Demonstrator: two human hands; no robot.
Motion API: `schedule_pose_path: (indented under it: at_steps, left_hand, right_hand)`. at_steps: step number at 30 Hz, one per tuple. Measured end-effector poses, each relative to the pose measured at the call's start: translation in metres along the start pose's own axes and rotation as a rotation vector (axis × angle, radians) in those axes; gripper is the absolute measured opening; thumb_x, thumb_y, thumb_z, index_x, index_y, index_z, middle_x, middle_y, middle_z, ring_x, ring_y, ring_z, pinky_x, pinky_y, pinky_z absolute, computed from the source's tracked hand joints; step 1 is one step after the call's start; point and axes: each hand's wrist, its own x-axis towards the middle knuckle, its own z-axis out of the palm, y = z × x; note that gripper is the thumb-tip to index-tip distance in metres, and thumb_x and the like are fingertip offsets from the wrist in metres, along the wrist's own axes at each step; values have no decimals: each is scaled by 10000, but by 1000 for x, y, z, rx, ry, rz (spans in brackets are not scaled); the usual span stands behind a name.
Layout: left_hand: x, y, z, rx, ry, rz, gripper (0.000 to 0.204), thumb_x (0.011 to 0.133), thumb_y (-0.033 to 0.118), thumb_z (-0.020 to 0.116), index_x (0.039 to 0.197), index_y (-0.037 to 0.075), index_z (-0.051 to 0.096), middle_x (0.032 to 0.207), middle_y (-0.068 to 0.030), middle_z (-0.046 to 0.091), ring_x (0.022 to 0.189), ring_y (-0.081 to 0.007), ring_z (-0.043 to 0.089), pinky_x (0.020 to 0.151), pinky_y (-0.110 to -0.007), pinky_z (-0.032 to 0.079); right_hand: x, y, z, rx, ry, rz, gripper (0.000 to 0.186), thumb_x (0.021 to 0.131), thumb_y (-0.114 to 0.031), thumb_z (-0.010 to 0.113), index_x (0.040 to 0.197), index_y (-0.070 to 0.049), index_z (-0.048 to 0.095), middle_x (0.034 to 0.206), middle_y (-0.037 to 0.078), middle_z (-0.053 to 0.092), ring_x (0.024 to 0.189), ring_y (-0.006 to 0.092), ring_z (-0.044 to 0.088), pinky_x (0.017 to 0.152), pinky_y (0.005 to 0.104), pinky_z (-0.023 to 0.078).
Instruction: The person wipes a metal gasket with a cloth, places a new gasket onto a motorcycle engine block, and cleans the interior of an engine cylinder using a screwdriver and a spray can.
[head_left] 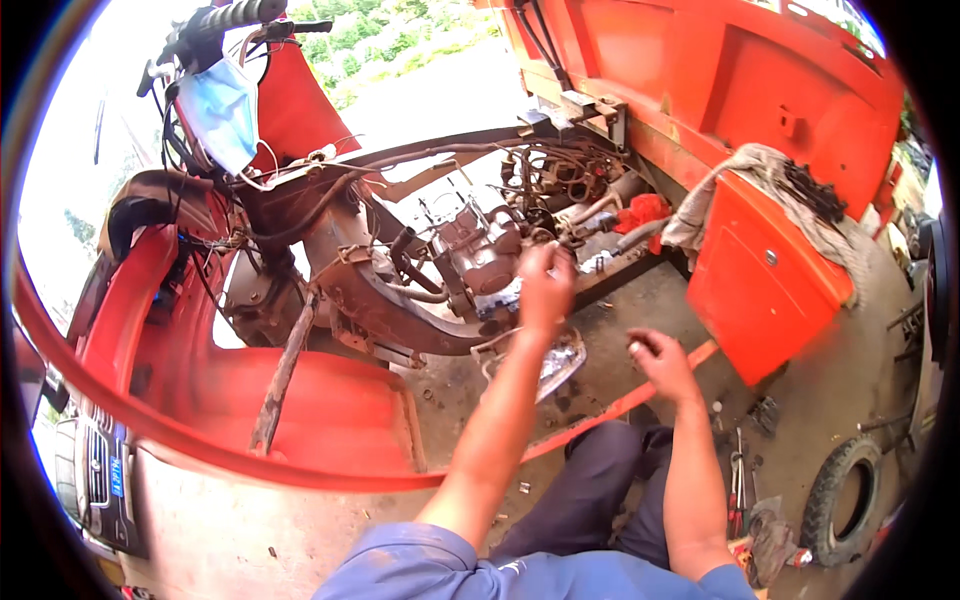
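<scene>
My left hand [546, 285] reaches up to the side of the grimy metal engine [475, 250] in the open frame, its fingers closed at a small dark part; what they hold is hard to make out. My right hand [660, 360] hangs to the right, above the red lower rail, fingers curled with a small object at the tips that is too small to name. Below my left hand a metal piece with a pale inner surface [560, 365] lies low beside the frame. A red rag [640, 215] sits among pipes right of the engine.
An orange side box [750, 280] carries a draped cloth [740, 165]. The red cargo bed [700, 70] stands behind. A red body panel [310, 410] and leaning bar [285, 370] are left. A tyre [840, 500] and tools [738, 480] lie right; a car [95, 480] is behind, lower left.
</scene>
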Motion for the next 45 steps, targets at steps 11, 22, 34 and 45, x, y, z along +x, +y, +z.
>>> schedule_pose_path:
  at_steps: [11, 22, 34, 45]
  left_hand:
    - [-200, 208, 49, -333, -989, 308, 110, 877, 18, 652, 967, 18, 715, 1129, -187, 702, 1071, -375, 664, 918, -440, 533]
    - [-224, 92, 97, -440, -915, -206, 298, 1045, 229, 621, 1183, -31, 671, 1093, -102, 703, 941, -185, 679, 764, -304, 578]
    - [-229, 54, 131, -316, -984, -155, 318, 1016, 282, 641, 1065, -24, 710, 928, -65, 720, 852, -173, 625, 811, -333, 518]
    - [-251, 136, 107, -362, -1144, -163, 445, 1046, 379, 591, 821, -3, 634, 680, 3, 554, 640, -106, 473, 594, -288, 390]
  right_hand:
    - [-288, 12, -92, 546, 397, -18, 320, 1067, -220, 573, 1325, -38, 629, 1128, 48, 699, 941, 120, 647, 826, 289, 545]
    - [-616, 271, -21, 175, 1063, 957, 320, 931, -322, 687, 1019, -21, 747, 894, 138, 736, 838, 220, 704, 753, 377, 561]
    - [-674, 226, -25, -115, 956, 1136, 495, 909, -351, 720, 1247, 7, 673, 1084, 188, 733, 1023, 283, 707, 913, 378, 550]
    - [-828, 259, -62, -229, 1512, 1434, 607, 894, -469, 705, 1228, 36, 653, 1081, 221, 740, 997, 306, 727, 903, 411, 548]
